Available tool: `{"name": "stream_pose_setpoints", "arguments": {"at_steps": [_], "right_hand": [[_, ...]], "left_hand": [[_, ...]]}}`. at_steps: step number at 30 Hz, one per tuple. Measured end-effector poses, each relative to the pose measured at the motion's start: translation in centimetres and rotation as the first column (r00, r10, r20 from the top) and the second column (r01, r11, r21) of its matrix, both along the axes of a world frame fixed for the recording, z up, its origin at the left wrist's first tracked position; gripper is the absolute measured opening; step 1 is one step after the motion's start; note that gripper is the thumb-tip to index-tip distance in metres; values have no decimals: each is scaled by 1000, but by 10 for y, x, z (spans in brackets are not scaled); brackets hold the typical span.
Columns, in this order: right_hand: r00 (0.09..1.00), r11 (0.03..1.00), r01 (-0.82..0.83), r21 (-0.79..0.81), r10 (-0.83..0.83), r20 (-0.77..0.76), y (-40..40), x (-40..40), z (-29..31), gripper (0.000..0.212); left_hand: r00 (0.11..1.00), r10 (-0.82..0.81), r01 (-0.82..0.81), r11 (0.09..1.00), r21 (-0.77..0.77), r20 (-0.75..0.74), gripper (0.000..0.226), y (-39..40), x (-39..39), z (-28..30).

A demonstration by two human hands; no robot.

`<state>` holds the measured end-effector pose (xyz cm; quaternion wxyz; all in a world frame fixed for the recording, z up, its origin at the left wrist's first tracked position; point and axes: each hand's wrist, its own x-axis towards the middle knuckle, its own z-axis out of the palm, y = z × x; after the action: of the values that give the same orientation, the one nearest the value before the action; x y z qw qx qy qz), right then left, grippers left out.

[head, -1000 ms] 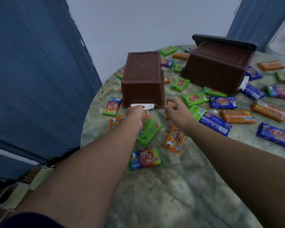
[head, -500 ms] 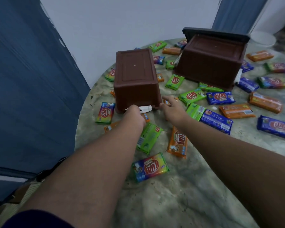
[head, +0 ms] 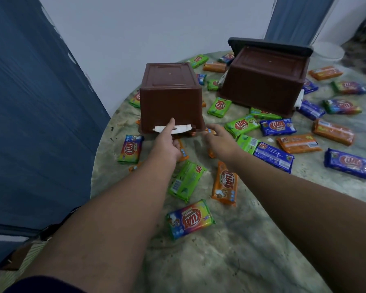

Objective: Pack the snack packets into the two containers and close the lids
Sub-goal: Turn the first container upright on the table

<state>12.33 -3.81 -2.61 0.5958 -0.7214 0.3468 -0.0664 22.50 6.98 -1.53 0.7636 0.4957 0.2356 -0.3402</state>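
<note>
- Near container [head: 171,98]: brown, upside down on the table [head: 230,261]; its opening faces down, so the inside is hidden.
- Far container [head: 262,79]: brown, also inverted, dark lid [head: 268,44] behind it; contents hidden.
- Left hand [head: 166,142]: thumb laid on the white latch [head: 172,129] of the near container; the remaining fingers are tucked below the rim, grip unclear.
- Right hand [head: 219,138]: fingers spread and relaxed, empty, just beside the container's right corner.
- Snack packets: green [head: 187,181], orange [head: 225,183], rainbow [head: 190,219], blue [head: 349,163], scattered loose over the table; several partly covered by the containers and forearms.
- Blue curtain [head: 34,113]: left, cut off by the frame.
</note>
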Motion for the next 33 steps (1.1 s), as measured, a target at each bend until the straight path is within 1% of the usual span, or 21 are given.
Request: {"name": "stream_pose_setpoints", "arguments": {"at_steps": [2, 4, 5, 8, 9, 10, 12, 15, 16, 18, 20, 21, 23, 24, 25, 26, 27, 29, 30, 31, 33], "right_hand": [[1000, 1000, 1, 9, -1, 0, -1, 1, 1, 36], [1000, 1000, 1, 25, 0, -7, 0, 0, 4, 42], [1000, 999, 5, 32, -5, -8, -1, -1, 5, 44], [1000, 998, 23, 64, -22, -18, -1, -5, 14, 44], [1000, 997, 30, 73, -29, -11, -3, -6, 15, 44], [999, 996, 45, 79, -45, -7, -3, -8, 20, 45], [996, 991, 92, 101, -91, -12, -3, -9, 23, 46], [987, 974, 148, 170, -156, 35, -5, -10, 29, 44], [981, 966, 170, 196, -184, 58, -5, -10, 31, 44], [962, 947, 220, 232, -250, 109, -2, -15, 41, 52], [918, 911, 307, 277, -360, 167, -5, -20, 41, 48], [888, 880, 353, 316, -422, 184, -7, -22, 41, 50], [812, 792, 454, 408, -557, 176, -15, -31, 39, 64], [793, 757, 466, 458, -587, 163, -19, -37, 40, 64], [781, 737, 461, 494, -601, 169, -22, -40, 40, 60], [791, 734, 425, 529, -586, 177, -25, -45, 42, 58], [799, 722, 386, 574, -573, 183, -30, -49, 41, 60], [840, 750, 283, 598, -495, 223, -31, -55, 43, 72], [859, 755, 218, 618, -449, 246, -30, -57, 45, 76], [862, 745, 193, 638, -440, 253, -29, -59, 45, 77], [869, 724, 163, 670, -427, 249, -34, -64, 42, 70]], "left_hand": [[998, 52, -51, 998, -25, 31, 35, 1, 2, 5], [994, 96, -92, 993, -70, 49, 41, 2, 7, 8], [993, 105, -100, 991, -92, 56, 41, 4, 9, 12], [991, 127, -117, 980, -162, 52, 32, 13, 19, 21], [991, 121, -109, 977, -184, 57, 34, 18, 21, 25], [992, 102, -86, 978, -192, 76, 37, 25, 24, 27], [987, 34, -9, 988, -157, 160, 44, 37, 26, 30], [950, -110, 134, 989, -62, 293, 43, 63, 29, 33], [928, -157, 176, 984, -26, 338, 41, 74, 33, 33], [857, -251, 268, 963, 27, 450, 38, 95, 39, 37], [745, -341, 347, 932, 103, 573, 39, 111, 48, 40], [701, -379, 373, 917, 142, 604, 42, 116, 50, 44], [639, -424, 396, 896, 198, 642, 38, 122, 49, 50], [618, -440, 382, 893, 240, 652, 38, 124, 45, 56], [601, -455, 360, 888, 285, 658, 43, 124, 42, 59], [587, -462, 326, 886, 329, 665, 45, 124, 37, 61], [561, -467, 302, 884, 357, 684, 45, 123, 33, 63], [500, -476, 243, 879, 411, 723, 37, 121, 25, 64], [494, -469, 208, 881, 424, 732, 35, 121, 23, 61], [509, -442, 179, 894, 411, 739, 34, 122, 19, 60], [579, -378, 147, 920, 363, 723, 42, 125, 4, 65]]}}
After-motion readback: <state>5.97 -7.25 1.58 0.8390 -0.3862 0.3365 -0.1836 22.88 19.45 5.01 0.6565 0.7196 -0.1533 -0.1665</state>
